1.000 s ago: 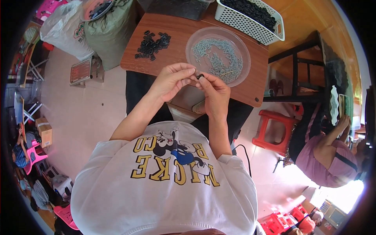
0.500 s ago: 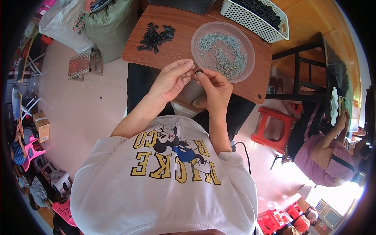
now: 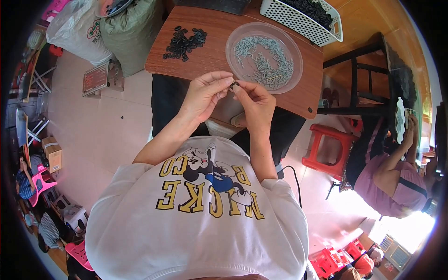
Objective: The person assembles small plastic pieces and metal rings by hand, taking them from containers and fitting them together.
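Note:
My left hand (image 3: 204, 94) and my right hand (image 3: 255, 103) meet at the near edge of a brown wooden table (image 3: 214, 51). Together their fingertips pinch one small black part (image 3: 234, 85). Just beyond the hands stands a clear round plastic dish (image 3: 264, 57) filled with several small grey metal pieces. A loose pile of small black parts (image 3: 183, 42) lies on the table to the left of the dish.
A white slotted basket (image 3: 302, 17) of black parts sits at the table's far right. Sacks (image 3: 116, 32) stand on the floor at left. A red plastic stool (image 3: 326, 148) and a seated person in pink (image 3: 396, 179) are on my right.
The view has shifted, so table and hands sit slightly higher in the picture. Both hands stay together on the small black part, fingers working it.

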A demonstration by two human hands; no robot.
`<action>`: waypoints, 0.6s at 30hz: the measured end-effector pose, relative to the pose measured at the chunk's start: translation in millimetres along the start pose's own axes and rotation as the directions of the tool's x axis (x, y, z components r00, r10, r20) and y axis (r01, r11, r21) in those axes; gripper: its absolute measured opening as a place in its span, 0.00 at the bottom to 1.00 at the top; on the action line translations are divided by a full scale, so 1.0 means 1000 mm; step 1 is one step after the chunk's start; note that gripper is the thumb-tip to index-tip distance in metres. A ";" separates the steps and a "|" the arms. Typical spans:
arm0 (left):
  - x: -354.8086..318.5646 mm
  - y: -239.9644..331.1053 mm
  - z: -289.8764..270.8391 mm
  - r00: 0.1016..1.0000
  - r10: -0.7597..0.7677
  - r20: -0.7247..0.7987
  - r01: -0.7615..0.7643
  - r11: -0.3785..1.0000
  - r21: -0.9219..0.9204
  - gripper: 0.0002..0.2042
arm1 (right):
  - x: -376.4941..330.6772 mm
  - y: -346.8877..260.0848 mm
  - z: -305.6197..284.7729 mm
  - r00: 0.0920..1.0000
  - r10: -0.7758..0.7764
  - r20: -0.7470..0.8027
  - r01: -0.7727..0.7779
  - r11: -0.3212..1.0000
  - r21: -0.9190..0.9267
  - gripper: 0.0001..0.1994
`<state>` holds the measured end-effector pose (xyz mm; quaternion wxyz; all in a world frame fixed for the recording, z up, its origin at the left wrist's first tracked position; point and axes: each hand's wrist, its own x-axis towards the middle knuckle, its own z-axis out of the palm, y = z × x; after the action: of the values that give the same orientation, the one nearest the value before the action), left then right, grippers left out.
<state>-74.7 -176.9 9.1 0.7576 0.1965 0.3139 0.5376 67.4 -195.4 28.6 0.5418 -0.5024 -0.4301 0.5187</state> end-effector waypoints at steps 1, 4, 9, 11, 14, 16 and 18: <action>0.000 0.000 0.001 1.000 0.000 0.001 0.000 1.000 0.001 0.08 | -0.001 -0.001 0.000 1.000 0.005 -0.004 -0.005 1.000 -0.012 0.08; -0.002 0.001 0.001 1.000 0.009 -0.004 -0.009 1.000 0.028 0.10 | -0.002 -0.001 -0.001 1.000 0.006 -0.008 -0.006 1.000 -0.021 0.08; -0.002 0.000 -0.001 0.999 -0.049 0.011 0.050 0.997 -0.067 0.10 | -0.005 0.001 -0.001 1.000 0.005 -0.006 -0.005 1.000 -0.001 0.08; -0.003 0.000 -0.002 0.998 -0.055 0.013 0.055 0.996 -0.072 0.10 | -0.005 0.001 -0.001 1.000 0.008 -0.009 -0.008 1.000 -0.002 0.08; -0.004 0.000 -0.002 0.998 -0.061 0.019 0.062 0.995 -0.079 0.10 | -0.006 0.001 0.000 1.000 0.012 -0.022 -0.012 1.000 -0.013 0.08; -0.004 0.000 -0.003 0.998 -0.061 0.023 0.063 0.995 -0.082 0.09 | -0.006 0.003 -0.001 1.000 0.006 -0.022 -0.006 1.000 0.005 0.08; -0.004 0.000 -0.003 0.998 -0.062 0.018 0.063 0.995 -0.075 0.10 | -0.006 0.003 -0.001 1.000 0.002 -0.022 -0.001 1.000 0.022 0.08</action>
<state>-77.7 -181.1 7.7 0.7831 0.1621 0.2936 0.5236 67.6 -201.7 25.9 0.5515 -0.5024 -0.4183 0.5182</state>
